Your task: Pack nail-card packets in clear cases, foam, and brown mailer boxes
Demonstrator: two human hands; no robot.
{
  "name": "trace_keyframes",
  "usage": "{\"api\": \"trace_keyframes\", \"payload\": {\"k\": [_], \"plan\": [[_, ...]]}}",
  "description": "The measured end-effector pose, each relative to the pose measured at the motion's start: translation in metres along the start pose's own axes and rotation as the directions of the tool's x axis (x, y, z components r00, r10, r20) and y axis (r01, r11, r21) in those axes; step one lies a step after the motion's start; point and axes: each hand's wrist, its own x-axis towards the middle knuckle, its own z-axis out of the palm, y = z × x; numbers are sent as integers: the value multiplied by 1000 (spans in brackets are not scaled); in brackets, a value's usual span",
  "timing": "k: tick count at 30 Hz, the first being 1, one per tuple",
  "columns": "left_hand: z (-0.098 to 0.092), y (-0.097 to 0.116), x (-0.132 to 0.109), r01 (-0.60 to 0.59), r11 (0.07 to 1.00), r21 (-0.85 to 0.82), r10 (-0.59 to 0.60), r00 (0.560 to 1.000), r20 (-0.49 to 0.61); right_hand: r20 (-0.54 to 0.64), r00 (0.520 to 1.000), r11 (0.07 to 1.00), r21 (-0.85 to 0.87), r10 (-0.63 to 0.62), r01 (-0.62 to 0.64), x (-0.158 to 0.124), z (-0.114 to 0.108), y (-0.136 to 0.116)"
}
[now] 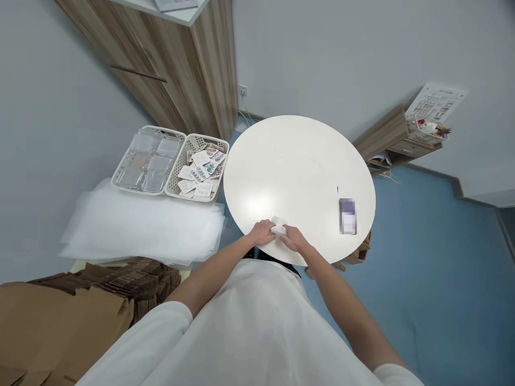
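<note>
Near the close edge of a round white table (298,171), both my hands are on a small white bundle (279,229) that looks like a folded thin sheet. My left hand (262,232) grips its left side with the fingers closed. From the right, my right hand (294,238) holds the other side between thumb and fingers. A pale, thin flap stands up behind the bundle. Whether anything is wrapped inside is hidden.
A phone-like, blurred item (348,216) lies at the table's right. To the left are a basket of clear plastic boxes (145,160), a basket of printed cards (201,174), stacked white translucent sheets (145,225) and brown paper bags (60,321). A wood-grain cabinet (209,69) stands behind.
</note>
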Motion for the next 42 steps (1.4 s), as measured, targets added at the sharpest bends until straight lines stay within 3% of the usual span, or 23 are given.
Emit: {"api": "trace_keyframes", "payload": {"k": [5, 8, 13, 15, 18, 24, 29, 35, 42], "plan": [[10, -7, 3, 73, 976, -206, -99, 989, -114, -36, 999, 998, 61, 12, -10, 21, -5, 18], [18, -7, 9, 152, 957, -248, -202, 960, -191, -121, 991, 995, 85, 56, -46, 30, -1, 28], [24, -3, 20, 344, 900, -268, -407, 882, -236, -363, 924, 977, 208, 120, -45, 24, 17, 29], [21, -2, 21, 383, 880, -281, -448, 865, -226, -409, 897, 951, 306, 166, -37, 13, 23, 27], [17, -2, 21, 398, 869, -294, -464, 861, -207, -331, 911, 883, 464, 246, -70, -7, 29, 25], [16, -2, 13, 405, 860, -311, -472, 863, -180, -195, 961, 808, 587, 195, -45, -29, 32, 25], [18, 3, -5, 445, 822, -354, -522, 839, -157, -112, 973, 766, 637, 201, -85, -26, 31, 23], [21, 12, -12, 396, 734, -552, -519, 851, -78, -51, 978, 676, 729, 203, -103, -20, 28, 22], [23, 3, -8, 349, 668, -657, -529, 844, -90, -69, 963, 688, 713, 261, -136, -13, 24, 12]]}}
